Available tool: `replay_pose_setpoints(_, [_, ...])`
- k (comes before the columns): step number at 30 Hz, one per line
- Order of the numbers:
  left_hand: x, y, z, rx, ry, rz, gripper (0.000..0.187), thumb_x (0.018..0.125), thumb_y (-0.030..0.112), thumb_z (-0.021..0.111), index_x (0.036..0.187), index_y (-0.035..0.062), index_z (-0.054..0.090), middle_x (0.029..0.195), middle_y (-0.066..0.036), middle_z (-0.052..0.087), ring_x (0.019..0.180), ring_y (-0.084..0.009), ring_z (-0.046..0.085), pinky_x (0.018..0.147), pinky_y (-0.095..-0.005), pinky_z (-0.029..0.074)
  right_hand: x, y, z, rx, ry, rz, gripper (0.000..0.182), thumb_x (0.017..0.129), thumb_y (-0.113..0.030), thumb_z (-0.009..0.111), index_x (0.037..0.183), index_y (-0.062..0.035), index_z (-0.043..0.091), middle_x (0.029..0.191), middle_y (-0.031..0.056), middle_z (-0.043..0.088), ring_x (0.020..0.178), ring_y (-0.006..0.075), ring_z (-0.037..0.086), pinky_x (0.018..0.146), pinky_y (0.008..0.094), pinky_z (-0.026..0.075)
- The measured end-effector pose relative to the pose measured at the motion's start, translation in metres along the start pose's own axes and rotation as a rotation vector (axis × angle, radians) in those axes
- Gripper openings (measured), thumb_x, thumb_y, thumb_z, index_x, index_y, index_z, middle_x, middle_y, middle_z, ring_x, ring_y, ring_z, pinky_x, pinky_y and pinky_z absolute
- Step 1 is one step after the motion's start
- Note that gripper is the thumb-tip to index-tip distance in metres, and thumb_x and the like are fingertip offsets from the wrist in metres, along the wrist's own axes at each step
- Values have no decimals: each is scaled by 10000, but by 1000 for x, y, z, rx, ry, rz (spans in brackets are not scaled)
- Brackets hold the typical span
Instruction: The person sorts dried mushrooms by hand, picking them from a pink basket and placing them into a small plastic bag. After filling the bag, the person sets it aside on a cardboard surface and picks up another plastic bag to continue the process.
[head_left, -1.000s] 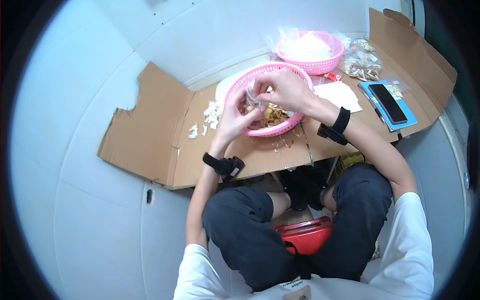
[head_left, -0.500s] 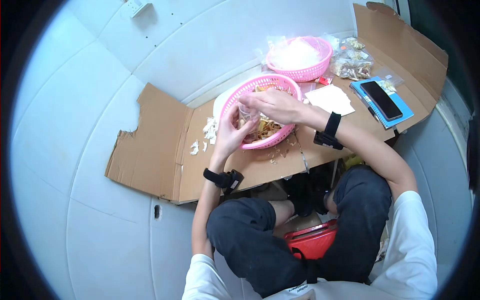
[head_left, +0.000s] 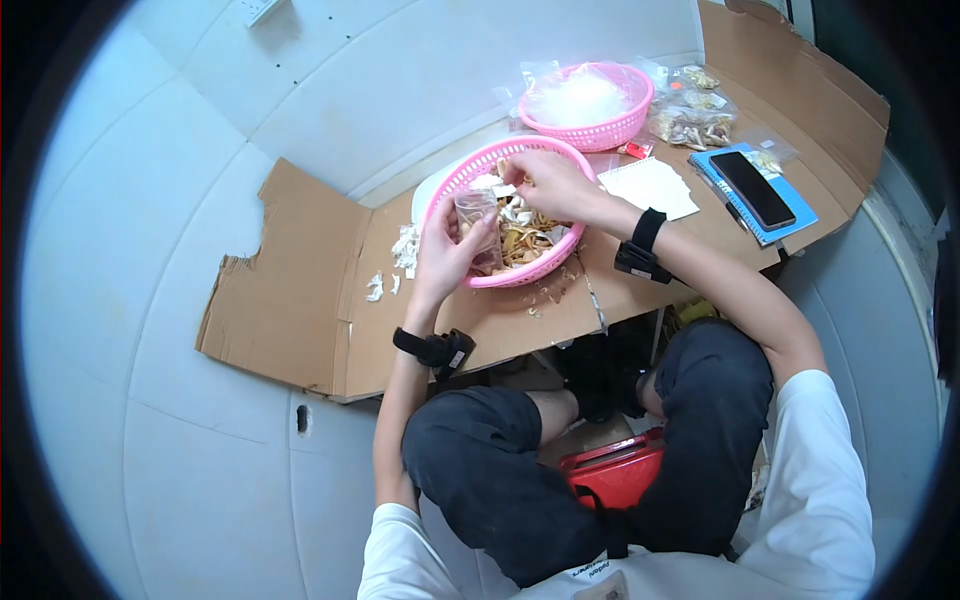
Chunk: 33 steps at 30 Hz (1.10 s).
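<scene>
A small clear plastic bag (head_left: pixel 477 212) stands upright in my left hand (head_left: pixel 446 252), whose fingers and thumb wrap round its sides. Something reddish-brown shows dimly through the plastic. At the bag's mouth, my right hand (head_left: pixel 552 184) is closed in a pinch on a whitish piece (head_left: pixel 503 189); what it is exactly, I cannot make out. Both hands are over a pink plastic basket (head_left: pixel 537 276) full of mixed brown, yellow and white dried pieces (head_left: pixel 527 245). The fingertips of my right hand partly cover the contents.
Behind stands another pink basket (head_left: pixel 600 135) heaped with clear bags. Filled bags (head_left: pixel 692 128), white paper (head_left: pixel 648 190) and a phone (head_left: pixel 754 190) on a blue notebook (head_left: pixel 800 222) lie to the right. White scraps (head_left: pixel 375 287) lie left on the cardboard (head_left: pixel 380 340).
My right hand has moved from the bag's top to just right of its mouth, now pinching a whitish piece. The bag is more visible in my left hand. The whole view has shifted slightly.
</scene>
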<state>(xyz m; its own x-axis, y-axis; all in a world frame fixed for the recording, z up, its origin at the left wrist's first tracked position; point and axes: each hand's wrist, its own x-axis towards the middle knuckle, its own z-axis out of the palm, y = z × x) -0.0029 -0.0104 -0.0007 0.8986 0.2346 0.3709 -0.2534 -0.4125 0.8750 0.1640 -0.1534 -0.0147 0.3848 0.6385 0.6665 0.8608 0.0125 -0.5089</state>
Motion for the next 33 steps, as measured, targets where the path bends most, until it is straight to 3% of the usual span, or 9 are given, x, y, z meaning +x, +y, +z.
replay_pose_setpoints(2, [0, 0, 0, 33, 2, -1, 410, 964, 108, 687, 1316, -29, 529, 1167, -110, 684, 1053, -140, 663, 913, -291, 546, -3, 2, 2, -73, -56, 25, 225, 807, -27, 619, 1026, 8, 654, 963, 180, 700, 943, 373, 677, 857, 470, 527])
replay_pose_setpoints(4, [0, -2, -1, 35, 1, 5, 421, 963, 116, 691, 1322, -31, 527, 1170, -112, 684, 1059, -143, 661, 916, -287, 543, -2, -7, -1, -403, -478, 187, 264, 806, -48, 602, 1039, 16, 709, 1024, 233, 716, 978, 372, 703, 848, 470, 547])
replay_pose_setpoints(5, [0, -3, -2, 36, -5, 7, 418, 963, 118, 692, 1318, -31, 529, 1173, -113, 683, 1061, -143, 661, 917, -287, 542, -2, -11, -2, -410, -521, 182, 273, 786, -43, 609, 1026, 26, 720, 1043, 246, 716, 997, 373, 707, 855, 473, 555])
replay_pose_setpoints(12, [0, -2, -2, 22, 3, 0, 402, 965, 134, 695, 1296, -30, 537, 1170, -110, 686, 1059, -143, 661, 915, -288, 541, -1, -8, -5, -349, -460, 131, 196, 825, -88, 609, 901, 35, 741, 932, 238, 723, 919, 380, 716, 826, 475, 559])
replay_pose_setpoints(14, [0, -5, -3, 39, 0, 22, 406, 973, 127, 685, 1316, -30, 535, 1175, -108, 686, 1052, -141, 666, 911, -289, 552, 2, -21, -13, -350, -591, 243, 286, 892, -222, 619, 1032, 12, 705, 983, 202, 716, 961, 358, 694, 853, 459, 535])
replay_pose_setpoints(17, [2, -7, -4, 62, -10, 43, 412, 981, 120, 673, 1338, -30, 530, 1181, -105, 687, 1047, -138, 670, 909, -291, 560, 7, -8, -3, -363, -500, 269, 327, 947, -257, 560, 1107, -14, 709, 1050, 211, 705, 996, 356, 685, 880, 461, 533])
replay_pose_setpoints(23, [1, -6, -4, 56, -22, 41, 416, 984, 122, 669, 1344, -29, 526, 1182, -106, 687, 1054, -136, 667, 910, -289, 555, 9, 11, 12, -489, -757, 181, 357, 900, -145, 561, 1223, -93, 702, 1185, 234, 656, 1061, 369, 663, 946, 480, 521])
replay_pose_setpoints(30, [1, -6, -3, 29, 0, 47, 353, 965, 138, 697, 1249, -23, 563, 1139, -106, 693, 1043, -136, 661, 895, -283, 543, 6, -7, -2, -419, -686, 251, 406, 847, -87, 576, 1235, -94, 696, 1122, 231, 679, 1051, 378, 668, 952, 479, 517])
replay_pose_setpoints(33, [1, -4, -2, 31, -2, 45, 356, 964, 140, 697, 1248, -27, 563, 1141, -108, 694, 1045, -140, 663, 899, -288, 544, 1, -5, -4, -319, -586, 102, 373, 841, -83, 569, 1187, -51, 703, 1040, 232, 694, 1014, 387, 679, 933, 477, 523])
